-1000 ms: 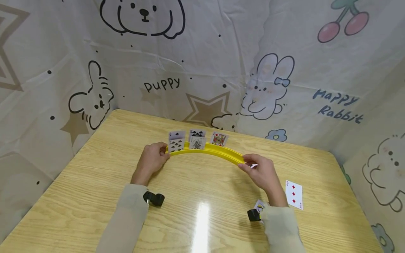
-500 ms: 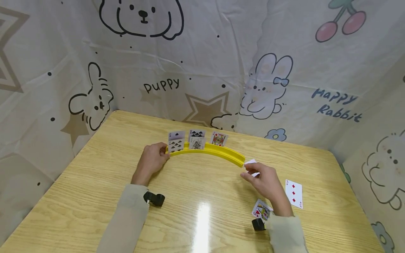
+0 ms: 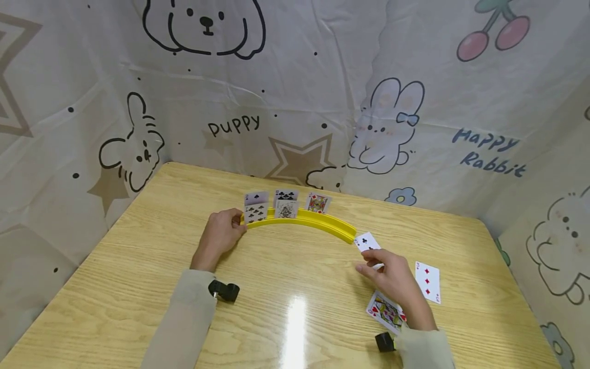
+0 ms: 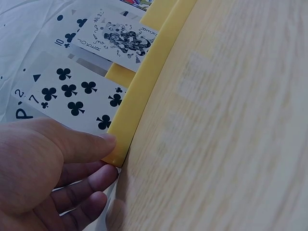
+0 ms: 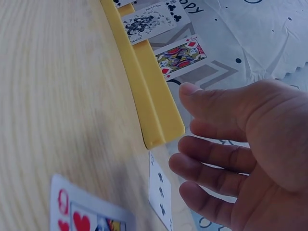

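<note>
The left hand point(image 3: 220, 237) grips the left end of the curved yellow card rack point(image 3: 318, 222), thumb pressed on its front lip and the other fingers curled under the tip, as the left wrist view shows. Standing in the rack just beside that hand is the seven of clubs point(image 3: 256, 211), with another card half hidden behind it. Next to the right stands a joker point(image 3: 286, 209) in front of a ten of clubs point(image 3: 287, 195), and further along a jack of diamonds point(image 3: 318, 203) leans in the back groove. The rack rests on the wooden counter point(image 3: 138, 266) and bends toward the person at its right end. Just past that end a three of clubs point(image 3: 367, 242) lies face up on the counter, and the right hand point(image 3: 389, 279) hangs over its near edge with fingers loosely spread and slightly bent; whether the fingertips touch the card I cannot tell. Under the right wrist lies a queen of hearts point(image 3: 385, 311), face up. Furthest right, apart from the hand, lies a three of diamonds point(image 3: 428, 283)
</note>
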`<state>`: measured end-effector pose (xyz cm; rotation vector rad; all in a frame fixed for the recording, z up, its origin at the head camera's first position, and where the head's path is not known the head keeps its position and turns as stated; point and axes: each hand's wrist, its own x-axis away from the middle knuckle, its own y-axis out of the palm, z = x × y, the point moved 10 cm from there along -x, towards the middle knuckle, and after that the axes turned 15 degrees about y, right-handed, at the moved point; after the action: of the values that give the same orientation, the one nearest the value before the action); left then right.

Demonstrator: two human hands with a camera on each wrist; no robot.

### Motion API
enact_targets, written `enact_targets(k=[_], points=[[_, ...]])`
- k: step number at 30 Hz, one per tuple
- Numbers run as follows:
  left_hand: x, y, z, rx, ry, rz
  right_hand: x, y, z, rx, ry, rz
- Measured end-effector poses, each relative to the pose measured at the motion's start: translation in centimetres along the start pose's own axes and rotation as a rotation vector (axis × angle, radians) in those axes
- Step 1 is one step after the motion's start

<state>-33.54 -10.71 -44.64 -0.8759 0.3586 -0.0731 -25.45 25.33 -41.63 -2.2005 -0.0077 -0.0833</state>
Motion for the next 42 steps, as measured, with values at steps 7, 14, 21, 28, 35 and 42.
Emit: enact_targets(k=[7,14,21,28,35,42], points=[[0.0,-0.1,0.0,0.003,0.012,0.003,0.9,-0.3,1.0,-0.037,-0.001,-0.009],[0.1,0.0,0.1,0.004,0.013,-0.003,1.8,-0.3,2.2,-0.02,0.031,-0.038],[0.0,0.1,0.0,0.011,0.008,-0.002,2.5,-0.4,3.1,0.005,0.023,-0.07],[0.0,0.1,-0.2,0.007,0.0,0.0,2.9,0.0,3.7,0.023,0.042,-0.104],[0.2,0.3,-0.3,0.025,0.0,-0.008,3.2,0.4,4.2,0.073,0.059,-0.136],[0.1,0.1,0.0,0.023,0.011,-0.006,3.2,0.9,4.5,0.149,0.041,-0.153]])
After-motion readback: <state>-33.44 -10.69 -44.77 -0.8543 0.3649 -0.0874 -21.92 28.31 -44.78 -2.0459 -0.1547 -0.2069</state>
